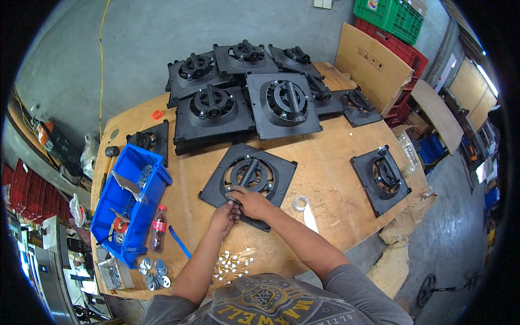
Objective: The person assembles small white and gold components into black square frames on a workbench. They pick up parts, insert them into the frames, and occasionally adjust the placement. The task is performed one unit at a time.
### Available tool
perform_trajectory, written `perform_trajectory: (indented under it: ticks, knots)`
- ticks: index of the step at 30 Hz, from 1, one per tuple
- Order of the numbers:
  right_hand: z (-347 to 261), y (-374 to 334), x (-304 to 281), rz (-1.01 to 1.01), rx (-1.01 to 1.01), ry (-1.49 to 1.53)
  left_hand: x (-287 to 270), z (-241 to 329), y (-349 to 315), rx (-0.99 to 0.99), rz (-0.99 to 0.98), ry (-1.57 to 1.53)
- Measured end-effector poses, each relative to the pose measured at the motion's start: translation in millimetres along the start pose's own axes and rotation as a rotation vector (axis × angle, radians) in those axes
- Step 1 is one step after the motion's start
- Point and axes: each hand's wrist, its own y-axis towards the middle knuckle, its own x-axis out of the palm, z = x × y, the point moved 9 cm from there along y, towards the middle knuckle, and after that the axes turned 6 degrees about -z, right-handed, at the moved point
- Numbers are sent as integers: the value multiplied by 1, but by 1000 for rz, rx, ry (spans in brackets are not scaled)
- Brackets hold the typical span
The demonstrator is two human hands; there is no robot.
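Note:
A black square plastic frame (281, 168) with a round ring and a raised tube across its middle lies turned cornerwise on the table before me. At its near left side my two hands meet. My left hand (223, 219) is closed just off the frame's edge, its fingers curled. My right hand (250, 204) reaches over the frame with its fingers pinched together near the lower end of the tube (249, 172). Whatever small part sits between the fingers is hidden. Several small white-and-gold pieces (233, 264) lie scattered close to my left forearm.
Stacked black frames (214, 122) fill the table's far side; another frame (382, 181) lies at right. A blue bin (130, 200), a bottle (158, 228), grey metal discs (155, 273) and a blue strip (180, 242) are at left. A tape roll (300, 203) lies right of my hands.

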Motion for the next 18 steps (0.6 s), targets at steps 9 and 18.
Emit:
perform_trajectory:
  ticks: [9,18]
  knots:
    - [2,-2,0,-34,41,11,4,5,-8,-12,51,195]
    - [-1,-2,1,-13,6,10,-6,17,-5,165,80,272]
